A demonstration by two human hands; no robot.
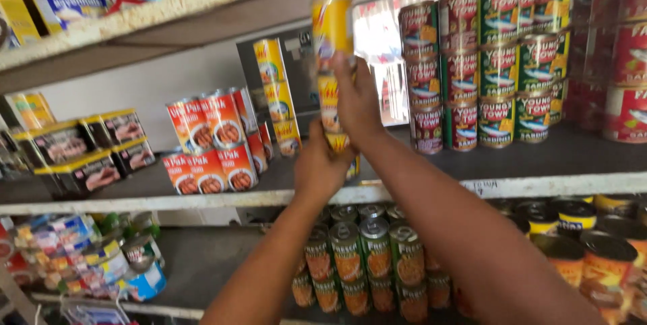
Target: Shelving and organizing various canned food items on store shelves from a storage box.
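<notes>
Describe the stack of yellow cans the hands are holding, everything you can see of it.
The stack of yellow cans is a tall upright column of small metal-looking tins with yellow and red labels, blurred. The right hand grips its middle; the left hand supports the lower part. It stands at the middle shelf, in front of a similar yellow stack.

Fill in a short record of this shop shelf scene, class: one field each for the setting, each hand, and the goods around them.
Setting: white-edged wooden shelf in a shop
Right hand: gripping the stack of yellow cylindrical metal cans near its middle
Left hand: supporting the stack's base
Left of hands: orange-red tins, flat black-and-yellow tins
Right of hands: red and green stacked fish cans
Below: green-and-orange cans
</notes>
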